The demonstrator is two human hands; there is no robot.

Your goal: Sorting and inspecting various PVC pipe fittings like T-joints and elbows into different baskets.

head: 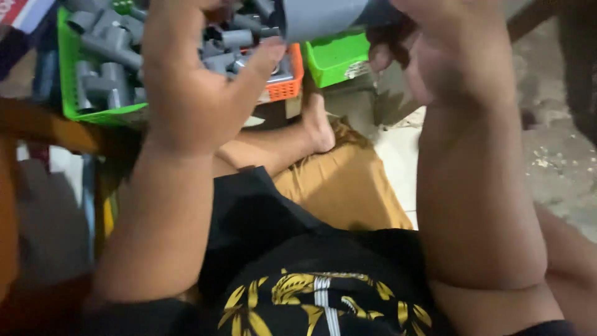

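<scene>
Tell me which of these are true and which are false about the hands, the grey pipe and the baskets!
1. Both hands are up at a grey pipe piece. True: the right hand grips it and the left hand has its thumb at the pipe's end.
2. The green basket on the left is full of red balls. False: it holds grey pipe fittings.
3. An orange basket sits between two green ones. True.
4. The person is standing up. False: the person sits on the floor with a bare foot stretched toward the baskets.
5. The smaller green basket lies under the grey pipe piece in the picture. True.
</scene>
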